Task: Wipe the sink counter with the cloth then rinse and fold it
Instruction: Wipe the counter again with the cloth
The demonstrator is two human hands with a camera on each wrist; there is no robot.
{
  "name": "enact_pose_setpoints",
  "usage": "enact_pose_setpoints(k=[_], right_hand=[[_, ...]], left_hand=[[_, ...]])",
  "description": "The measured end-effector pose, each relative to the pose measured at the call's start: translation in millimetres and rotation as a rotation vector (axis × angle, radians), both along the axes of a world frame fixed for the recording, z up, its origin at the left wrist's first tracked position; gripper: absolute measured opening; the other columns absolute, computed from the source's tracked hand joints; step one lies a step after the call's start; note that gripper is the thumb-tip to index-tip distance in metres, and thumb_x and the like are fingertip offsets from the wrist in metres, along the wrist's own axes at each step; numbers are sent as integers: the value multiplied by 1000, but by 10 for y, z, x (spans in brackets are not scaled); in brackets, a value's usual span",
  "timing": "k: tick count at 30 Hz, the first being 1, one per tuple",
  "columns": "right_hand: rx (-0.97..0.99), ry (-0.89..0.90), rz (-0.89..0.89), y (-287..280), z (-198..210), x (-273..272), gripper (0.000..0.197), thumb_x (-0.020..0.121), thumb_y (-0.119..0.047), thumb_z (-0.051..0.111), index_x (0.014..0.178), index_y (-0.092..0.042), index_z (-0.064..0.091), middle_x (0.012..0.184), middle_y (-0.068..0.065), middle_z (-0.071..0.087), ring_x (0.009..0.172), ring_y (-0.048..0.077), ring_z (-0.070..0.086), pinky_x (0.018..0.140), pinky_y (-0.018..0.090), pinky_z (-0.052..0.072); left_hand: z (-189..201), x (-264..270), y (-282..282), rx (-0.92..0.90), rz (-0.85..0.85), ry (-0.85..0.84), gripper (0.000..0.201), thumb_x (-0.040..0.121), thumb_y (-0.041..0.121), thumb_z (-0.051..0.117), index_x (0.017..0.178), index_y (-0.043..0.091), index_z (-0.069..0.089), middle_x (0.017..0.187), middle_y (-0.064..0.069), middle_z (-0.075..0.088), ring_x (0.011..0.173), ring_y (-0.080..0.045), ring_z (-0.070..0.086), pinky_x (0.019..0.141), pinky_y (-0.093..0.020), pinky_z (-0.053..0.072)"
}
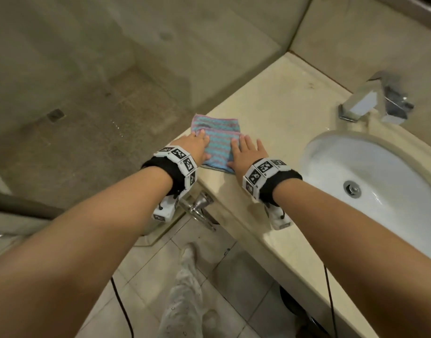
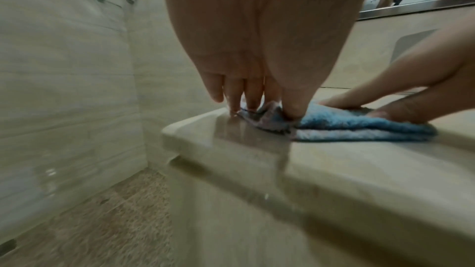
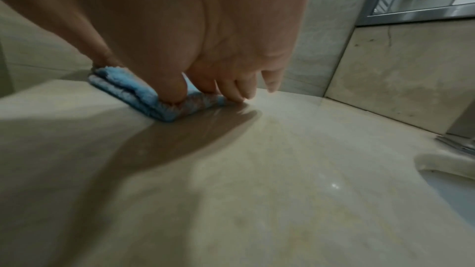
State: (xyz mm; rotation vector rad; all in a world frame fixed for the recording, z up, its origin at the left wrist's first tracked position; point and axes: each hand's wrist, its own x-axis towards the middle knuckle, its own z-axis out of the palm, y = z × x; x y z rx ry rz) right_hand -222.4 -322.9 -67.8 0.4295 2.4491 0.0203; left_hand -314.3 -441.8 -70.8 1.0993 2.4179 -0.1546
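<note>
A blue-and-pink striped cloth lies folded on the beige stone counter, close to its left end. My left hand rests on the cloth's left side with straight fingers. My right hand lies flat on its right side, outer fingers on bare stone. In the left wrist view, the left hand presses thumb and fingertips down on a raised fold of the cloth. In the right wrist view, the right hand presses its thumb and fingertips onto the cloth's corner.
A white oval sink is set into the counter to the right, with a chrome faucet behind it. The counter ends just left of the cloth, above a speckled shower floor. A chrome handle sticks out below the front edge.
</note>
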Motion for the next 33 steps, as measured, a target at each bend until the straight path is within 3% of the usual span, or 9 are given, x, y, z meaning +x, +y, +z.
enact_pose_setpoints(k=[3, 11, 21, 33], right_hand=[[-1, 14, -64, 268, 0, -6, 66, 100, -42, 22, 150, -10, -8, 159, 10, -10, 148, 24, -8, 120, 45, -2], [10, 4, -257, 962, -30, -20, 66, 100, -42, 22, 150, -10, -9, 159, 10, -11, 148, 24, -9, 119, 46, -3], [22, 16, -426, 1746, -93, -411, 67, 100, -43, 22, 150, -11, -9, 159, 10, -12, 148, 25, -9, 119, 46, -2], [41, 40, -575, 2052, -135, -219, 66, 100, -44, 18, 150, -10, -8, 159, 11, -11, 148, 24, -9, 118, 48, -5]], left_hand=[[-29, -130, 318, 13, -76, -8, 58, 98, 32, 38, 146, 8, 17, 158, -11, 6, 144, -30, 18, 112, -42, 29], [-93, -347, 1229, 26, -286, 11, 57, 98, 31, 36, 146, 7, 16, 158, -11, 6, 143, -31, 18, 111, -45, 28], [-112, -759, 2218, 34, -378, 27, 54, 98, 28, 38, 144, 6, 19, 157, -11, 10, 141, -33, 21, 110, -48, 27], [-32, -637, 2726, -2, -528, 54, 55, 99, 26, 35, 147, 7, 15, 158, -13, 6, 141, -34, 22, 110, -47, 26]])
